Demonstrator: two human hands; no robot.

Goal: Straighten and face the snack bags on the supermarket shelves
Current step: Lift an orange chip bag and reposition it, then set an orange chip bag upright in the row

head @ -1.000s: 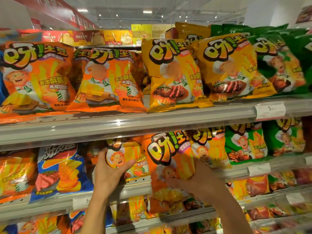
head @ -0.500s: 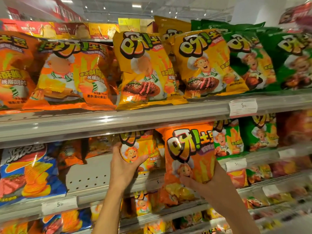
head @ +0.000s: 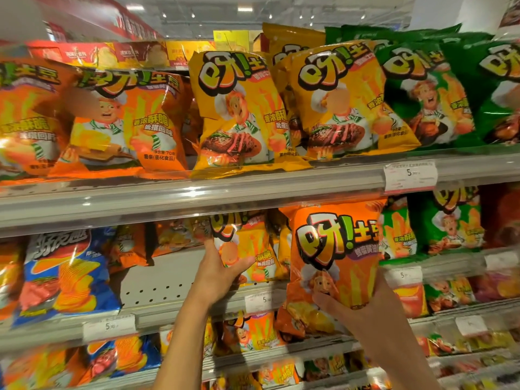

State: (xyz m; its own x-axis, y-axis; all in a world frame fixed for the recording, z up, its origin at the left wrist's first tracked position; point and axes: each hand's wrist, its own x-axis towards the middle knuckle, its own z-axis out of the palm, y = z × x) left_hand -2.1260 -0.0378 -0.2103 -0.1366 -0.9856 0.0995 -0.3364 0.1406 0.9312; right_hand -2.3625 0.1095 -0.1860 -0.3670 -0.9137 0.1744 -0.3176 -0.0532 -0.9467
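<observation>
My right hand (head: 363, 311) grips the lower part of a large orange snack bag (head: 334, 254), held upright in front of the second shelf (head: 174, 308), its top just under the upper shelf rail (head: 197, 204). My left hand (head: 216, 271) holds a yellow-orange bag (head: 253, 249) standing on the second shelf, thumb across its front and fingers behind its left edge. Left of that bag the shelf shows bare perforated metal.
Orange, yellow and green bags (head: 427, 94) line the upper shelf, leaning forward. A blue bag (head: 64, 277) and small orange bags sit at the left of the second shelf; green bags (head: 447, 223) stand at the right. Price tags (head: 409, 175) hang on the rails. Lower shelves hold more bags.
My right hand has lifted the orange bag up and to the right, closer to the upper rail. My left hand keeps hold of the yellow-orange bag. The view shifted right.
</observation>
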